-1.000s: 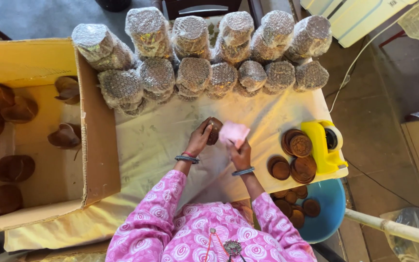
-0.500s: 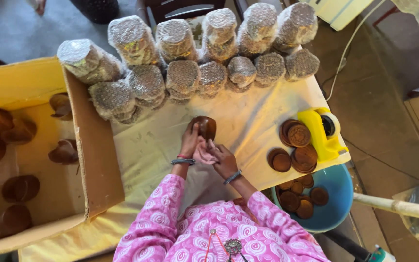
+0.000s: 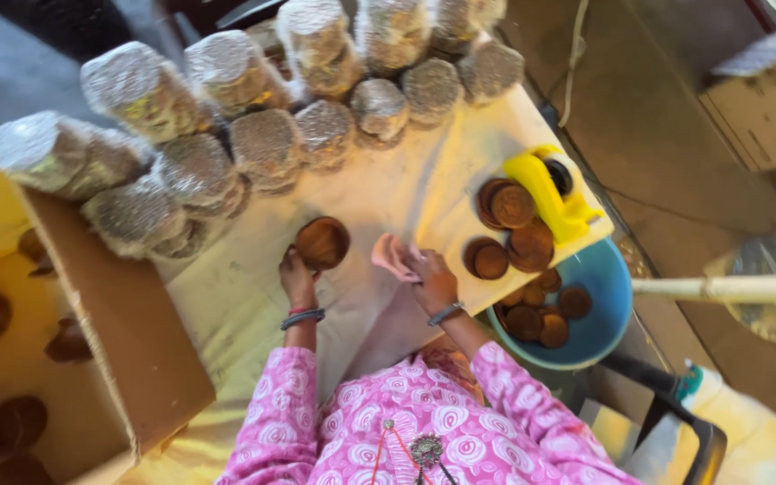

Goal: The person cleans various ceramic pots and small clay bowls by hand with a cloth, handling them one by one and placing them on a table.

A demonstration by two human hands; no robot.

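left hand (image 3: 297, 277) gripped a wooden bowl (image 3: 321, 242); right hand (image 3: 430, 278) clutched a pink cloth (image 3: 393, 256). more bowls waited in the blue tub (image 3: 608, 314).

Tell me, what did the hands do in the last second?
The hands met at the brown bowl half a second ago, then parted: the left hand holds it, the right hand drew the pink cloth aside. The wrapped bundles and blue basin stayed put.

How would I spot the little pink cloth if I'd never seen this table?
Start at the cloth-covered table, below the wrapped bundles. The right hand holds the pink cloth, beside the brown bowl in the left hand. It is the only soft pink thing among brown discs.
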